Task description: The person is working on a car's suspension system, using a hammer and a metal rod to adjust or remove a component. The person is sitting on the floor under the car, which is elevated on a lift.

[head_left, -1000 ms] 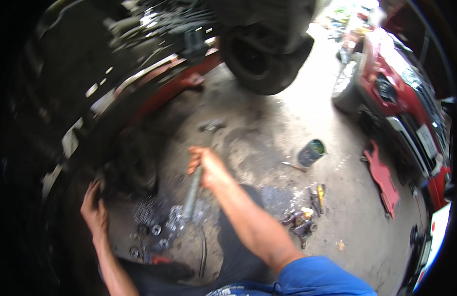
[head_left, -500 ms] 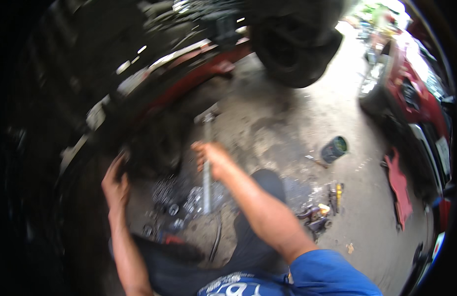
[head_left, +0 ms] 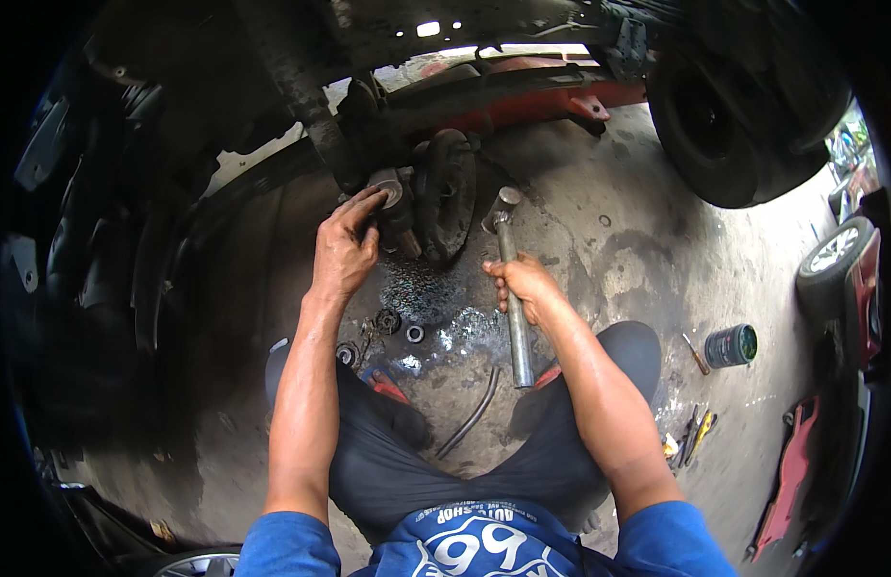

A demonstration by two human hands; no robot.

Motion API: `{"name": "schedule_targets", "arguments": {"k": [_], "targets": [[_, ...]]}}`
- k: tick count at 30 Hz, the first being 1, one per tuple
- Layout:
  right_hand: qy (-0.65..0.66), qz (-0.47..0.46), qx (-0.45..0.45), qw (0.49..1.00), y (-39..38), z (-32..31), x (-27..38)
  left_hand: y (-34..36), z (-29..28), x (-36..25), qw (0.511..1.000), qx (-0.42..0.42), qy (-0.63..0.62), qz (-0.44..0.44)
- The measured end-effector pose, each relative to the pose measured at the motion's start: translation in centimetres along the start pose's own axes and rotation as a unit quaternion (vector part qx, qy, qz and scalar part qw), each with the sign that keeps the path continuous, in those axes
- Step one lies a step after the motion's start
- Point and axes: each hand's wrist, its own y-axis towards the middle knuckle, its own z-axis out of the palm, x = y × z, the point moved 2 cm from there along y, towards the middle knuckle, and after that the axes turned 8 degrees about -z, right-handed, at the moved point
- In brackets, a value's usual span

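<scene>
Right, closest to you, your dark trousers [head_left: 464,495] spread across the bottom of the frame, knees apart, and in the gap between them a dark curved hose [head_left: 472,415] lies on the concrete. Up to frame centre, and there's the hammer [head_left: 518,332]: your right hand [head_left: 524,287] is wrapped around its metal handle, the head at the upper end, the butt reaching down between your knees, near the right one. Over to centre-left, your left hand [head_left: 345,252] is loosely extended, thumb a little apart, fingertips on the rim of the round metal hub [head_left: 388,185]. Just right of that hub, the dark ring-shaped part [head_left: 447,197] stands with its edge toward you, and a narrow strip of floor separates it from the hammer head. Below, a metal ring [head_left: 414,334] sits beside the wet, shiny patch [head_left: 421,287]. Room to swing now: concrete opens out right of the hammer, as far as the cylindrical can [head_left: 730,346], its mouth uncovered and green inside; whether that's liquid or coating, you can't tell. A slim tool [head_left: 695,354] lies just beside it. Farther out, the big tyre [head_left: 700,115] bounds the upper right, and a red car [head_left: 866,303] closes the right edge.
</scene>
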Motion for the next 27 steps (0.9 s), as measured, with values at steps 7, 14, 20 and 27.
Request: {"name": "schedule_targets", "arguments": {"k": [7,14,20,27], "targets": [[-0.008,0.06,0.012,0.998,2.5,2.7,-11.1,0.0,-0.2,0.6,1.0,0.006,-0.018,-0.016],[-0.093,0.214,0.087,0.968,2.6,5.2,-22.9,0.1,-0.5,0.8,1.0,0.015,-0.007,0.002],[-0.103,0.015,0.169,0.98,3.8,7.5,-14.1,0.3,-0.9,2.3,1.0,-0.012,-0.006,-0.013],[-0.049,0.177,0.115,0.976,2.5,7.6,-19.4,0.2,-1.1,2.8,0.996,-0.066,-0.015,-0.065]]}}
